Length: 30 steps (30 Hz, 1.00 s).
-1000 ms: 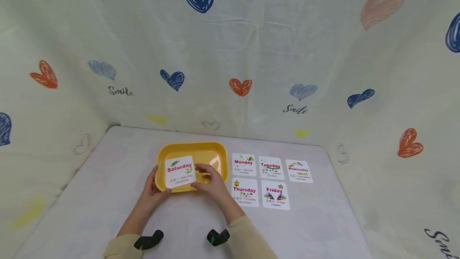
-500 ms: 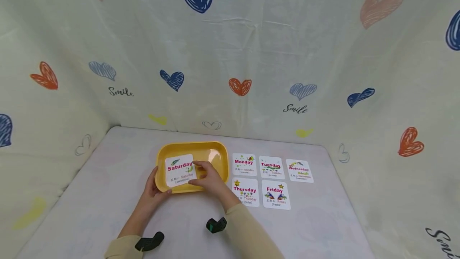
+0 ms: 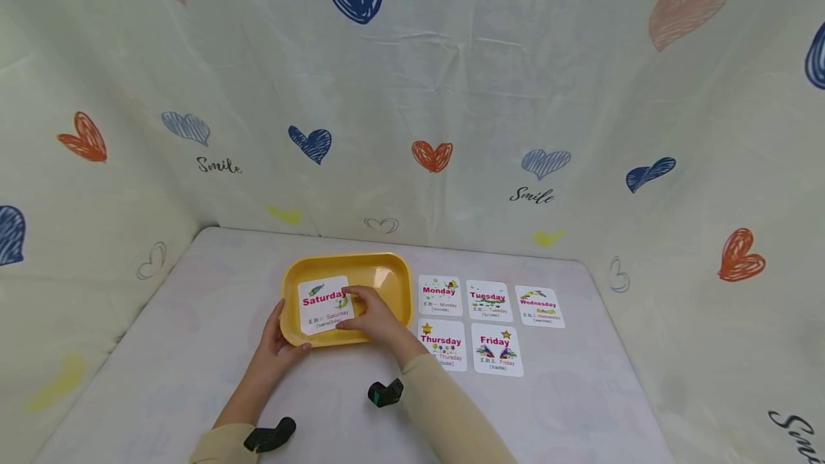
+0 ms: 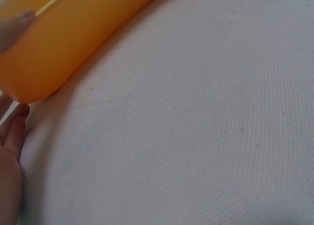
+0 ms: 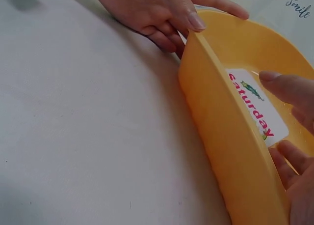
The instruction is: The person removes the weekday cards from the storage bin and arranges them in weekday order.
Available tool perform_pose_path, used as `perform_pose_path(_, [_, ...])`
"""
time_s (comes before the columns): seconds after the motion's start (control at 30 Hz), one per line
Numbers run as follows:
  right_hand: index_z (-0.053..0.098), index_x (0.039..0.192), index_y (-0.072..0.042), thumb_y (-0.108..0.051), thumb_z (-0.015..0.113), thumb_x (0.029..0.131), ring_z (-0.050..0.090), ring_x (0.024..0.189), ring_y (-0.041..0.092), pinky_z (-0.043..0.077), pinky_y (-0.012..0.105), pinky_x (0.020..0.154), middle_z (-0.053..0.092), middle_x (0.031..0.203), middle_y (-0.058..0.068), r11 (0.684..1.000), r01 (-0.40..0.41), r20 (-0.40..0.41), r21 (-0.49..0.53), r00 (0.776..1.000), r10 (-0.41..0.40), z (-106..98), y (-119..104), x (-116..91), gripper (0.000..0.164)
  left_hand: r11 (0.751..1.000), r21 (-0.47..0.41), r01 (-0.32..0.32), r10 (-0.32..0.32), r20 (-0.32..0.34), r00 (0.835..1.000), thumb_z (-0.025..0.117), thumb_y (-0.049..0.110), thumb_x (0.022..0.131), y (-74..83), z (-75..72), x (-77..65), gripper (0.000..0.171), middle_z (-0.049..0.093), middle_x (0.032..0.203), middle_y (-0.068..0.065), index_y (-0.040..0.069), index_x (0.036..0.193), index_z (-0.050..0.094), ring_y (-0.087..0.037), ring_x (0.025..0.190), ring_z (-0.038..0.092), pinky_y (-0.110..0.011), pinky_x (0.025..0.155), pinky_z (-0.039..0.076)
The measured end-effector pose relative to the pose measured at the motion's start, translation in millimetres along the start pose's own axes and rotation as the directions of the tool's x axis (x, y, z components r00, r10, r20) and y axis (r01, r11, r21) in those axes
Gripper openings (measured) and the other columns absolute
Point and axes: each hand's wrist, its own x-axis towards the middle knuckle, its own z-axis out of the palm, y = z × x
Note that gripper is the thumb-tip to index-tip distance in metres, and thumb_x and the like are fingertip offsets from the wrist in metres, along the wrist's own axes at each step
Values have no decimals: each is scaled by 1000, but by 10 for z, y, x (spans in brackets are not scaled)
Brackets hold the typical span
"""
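Note:
A yellow tray point(image 3: 389, 292) lies on the white table, with the white Saturday card point(image 3: 320, 311) inside it on the left. My left hand point(image 3: 278, 349) grips the tray's front left corner; in the right wrist view its thumb point(image 5: 196, 21) lies on the rim and its other fingers are outside the wall. My right hand point(image 3: 376, 321) reaches in over the tray's front side. Its thumb and index finger are spread apart at the card's right part, fingertips right over the card's surface. In the right wrist view, the tray wall point(image 5: 221, 122) hides part of the card.
Right of the tray, the Monday point(image 3: 440, 296), Tuesday point(image 3: 489, 301) and Wednesday point(image 3: 539, 306) cards form a back row. Thursday point(image 3: 441, 346) and Friday point(image 3: 498, 351) cards lie in front of them. A heart-patterned cloth point(image 3: 477, 106) hangs behind the table.
My right hand has shifted slightly left, from the Saturday card's right edge to farther over it. The left hand keeps its grip on the tray.

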Motion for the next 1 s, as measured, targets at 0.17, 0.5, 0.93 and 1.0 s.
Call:
perform_pose_path(0.17, [58,134,-26,-16,83,79,50,111,16,44,34,99,55,127,-4,1000,-1,22,15,1000,1,-6,-13,25,61,1000,6,-10,10,6,1000,81,19,81,0,1,6,111,24,157,-13,39,156,2,-30,132,36,-48,111,26])
perform_pose_path(0.5, [60,131,-24,-11,81,79,53,111,16,46,31,96,58,125,-6,998,-33,47,52,998,30,-1,-53,60,58,1000,-16,3,-2,11,1000,81,20,82,-19,-12,26,110,26,155,-15,42,156,2,-29,130,36,-42,110,26])
perform_pose_path(0.93, [57,134,-24,-16,82,79,46,96,14,45,25,77,48,109,-4,990,-14,55,-139,998,22,49,-30,179,61,999,-27,17,-17,8,1000,79,18,83,51,3,-15,108,20,158,-14,39,156,2,-32,133,33,-50,111,26])
perform_pose_path(1.0, [57,134,-24,-15,83,79,46,93,14,44,22,74,48,107,-4,985,-6,42,-173,999,13,42,-28,203,61,1000,-27,17,-16,13,1000,78,18,84,50,12,-12,108,21,157,-16,39,156,1,-34,132,33,-50,111,26])
